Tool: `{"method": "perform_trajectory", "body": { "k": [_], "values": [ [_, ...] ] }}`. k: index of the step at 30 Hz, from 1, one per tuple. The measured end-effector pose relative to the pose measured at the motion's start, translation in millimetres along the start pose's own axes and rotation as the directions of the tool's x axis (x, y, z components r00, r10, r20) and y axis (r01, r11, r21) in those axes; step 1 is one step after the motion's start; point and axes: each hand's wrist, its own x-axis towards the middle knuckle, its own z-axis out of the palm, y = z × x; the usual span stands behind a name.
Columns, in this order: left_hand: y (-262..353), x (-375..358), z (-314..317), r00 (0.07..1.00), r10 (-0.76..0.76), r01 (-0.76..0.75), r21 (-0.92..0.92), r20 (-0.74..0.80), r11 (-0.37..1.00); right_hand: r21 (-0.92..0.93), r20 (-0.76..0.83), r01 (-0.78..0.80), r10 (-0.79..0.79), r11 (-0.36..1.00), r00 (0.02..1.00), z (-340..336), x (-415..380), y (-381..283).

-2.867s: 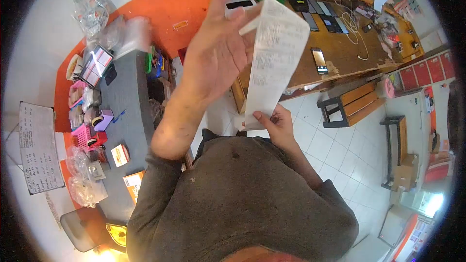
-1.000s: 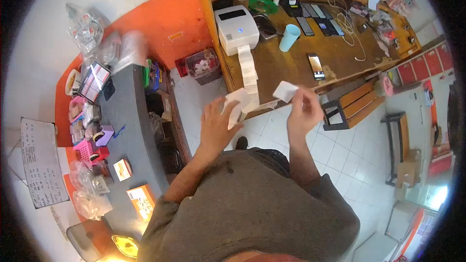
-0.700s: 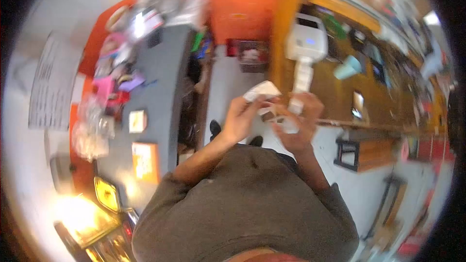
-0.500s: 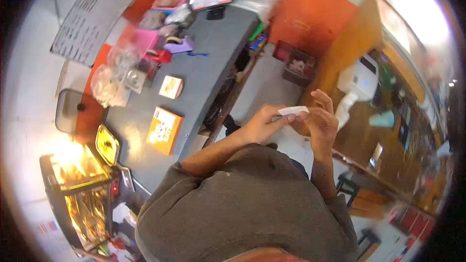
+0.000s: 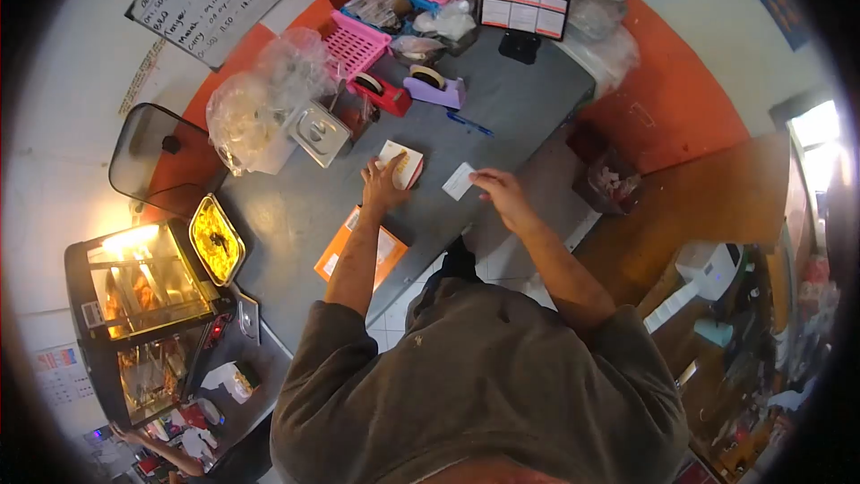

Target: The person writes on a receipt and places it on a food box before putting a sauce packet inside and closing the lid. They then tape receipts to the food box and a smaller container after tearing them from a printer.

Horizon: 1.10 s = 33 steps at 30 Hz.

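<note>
My left hand (image 5: 382, 186) lies with its fingers spread over the near left part of a small white and red box (image 5: 406, 161) on the grey table (image 5: 296, 242). In my right hand (image 5: 503, 194) a small white paper slip (image 5: 460, 181) is pinched between thumb and fingers, held at the table's near edge to the right of the box. An orange box (image 5: 391, 254) with a white top lies on the table, partly hidden beneath my left forearm.
Tape dispensers (image 5: 435, 88), a blue pen (image 5: 470, 124), a tablet (image 5: 524, 7), a pink basket (image 5: 356, 45) and a metal container (image 5: 319, 133) stand farther back. At left is a lit glass display case (image 5: 134, 287). Another person's arm (image 5: 170, 453) shows at lower left.
My body has turned toward the grey table. My hands have moved apart; the left has reached onto the small box, while the right has kept the white slip.
</note>
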Motion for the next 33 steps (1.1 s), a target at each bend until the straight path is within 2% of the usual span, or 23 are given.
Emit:
{"method": "perform_trajectory", "body": {
  "k": [2,3,4,5,6,7,8,9,10,12,16,18,19,20,21,22,23,24,25,27,31,33],
  "values": [
    [-13.1,24.0,-5.9,0.979,0.046,0.008,-0.261,0.200,0.965,-0.025,0.117,-0.054,0.056,0.998,0.991,19.2,25.7,12.1],
    [-21.9,32.0,1.9,0.978,0.044,0.012,-0.262,0.205,0.965,-0.057,0.093,-0.104,0.109,0.993,0.990,30.7,35.4,12.8],
    [-28.6,39.6,15.2,0.947,0.215,0.026,-0.723,0.239,0.690,-0.056,0.090,-0.107,0.112,0.993,0.990,40.5,44.9,16.3],
    [-34.3,47.7,28.7,0.908,0.379,0.098,-0.971,0.177,0.218,-0.114,0.072,0.075,-0.067,0.991,0.995,49.2,53.7,19.7],
    [-24.9,47.5,18.1,0.904,0.388,0.101,-0.971,0.181,0.217,-0.174,0.060,0.252,-0.245,0.952,0.968,55.8,61.9,21.4],
    [-5.6,38.2,-4.8,0.892,0.373,0.209,-0.965,0.256,0.160,-0.176,0.044,0.246,-0.242,0.953,0.969,61.4,67.2,17.4],
    [8.9,30.8,-16.7,0.870,0.362,0.321,-0.942,0.335,0.101,-0.288,-0.010,0.367,-0.387,0.884,0.922,66.2,69.8,11.3],
    [14.9,30.4,-14.1,0.885,0.387,0.257,-0.965,0.260,0.060,-0.406,-0.042,0.465,-0.524,0.787,0.851,67.8,72.2,7.7],
    [24.0,28.8,-21.3,0.877,0.400,0.267,-0.962,0.267,0.056,-0.415,-0.057,0.454,-0.520,0.789,0.852,65.8,75.9,8.6],
    [37.0,25.3,-35.4,0.884,0.384,0.292,-0.956,0.268,-0.005,-0.714,-0.039,0.426,-0.638,0.556,0.769,63.6,79.8,4.3],
    [42.1,26.9,-37.1,0.889,0.391,0.226,-0.971,0.238,0.076,-0.794,0.029,0.413,-0.652,0.446,0.758,57.5,66.6,-35.8],
    [45.9,21.4,-47.7,0.878,0.432,0.267,-0.960,0.206,-0.085,-0.845,-0.041,0.162,-0.363,0.510,0.931,58.0,57.2,-62.3],
    [44.9,21.3,-46.7,0.874,0.440,0.269,-0.959,0.206,-0.084,-0.845,-0.048,0.157,-0.366,0.510,0.929,56.6,57.9,-59.5],
    [43.1,21.1,-44.8,0.841,0.490,0.333,-0.933,0.229,-0.135,-0.662,-0.029,0.251,-0.359,0.707,0.933,55.3,60.3,-51.9],
    [42.0,19.8,-44.6,0.806,0.538,0.396,-0.901,0.247,-0.179,-0.422,-0.006,0.323,-0.359,0.847,0.933,54.8,63.4,-42.8],
    [44.1,19.3,-46.2,0.804,0.543,0.393,-0.902,0.244,-0.177,-0.422,-0.009,0.328,-0.366,0.845,0.931,53.6,69.4,-30.1],
    [47.2,18.0,-47.1,0.808,0.537,0.415,-0.882,0.244,-0.223,-0.185,-0.057,0.235,-0.249,0.954,0.967,53.2,74.8,-15.7],
    [49.0,14.6,-47.4,0.811,0.530,0.439,-0.857,0.249,-0.269,0.068,-0.072,0.122,-0.117,0.990,0.991,54.7,74.6,-6.3],
    [49.4,12.5,-46.8,0.808,0.534,0.440,-0.858,0.249,-0.267,0.069,-0.076,0.125,-0.120,0.990,0.990,62.0,65.2,-14.6],
    [50.9,7.7,-47.2,0.816,0.534,0.381,-0.900,0.220,-0.211,-0.203,-0.033,0.378,-0.392,0.903,0.919,74.0,45.6,-29.7],
    [53.4,-14.8,-51.8,0.854,0.453,0.354,-0.923,0.255,-0.148,-0.154,0.089,0.317,-0.306,0.936,0.948,79.9,38.2,-24.4],
    [43.0,-36.0,-55.4,0.889,0.349,0.367,-0.916,0.295,-0.161,-0.293,0.171,0.293,-0.251,0.910,0.953,81.6,36.1,-6.9]
  ]
}}
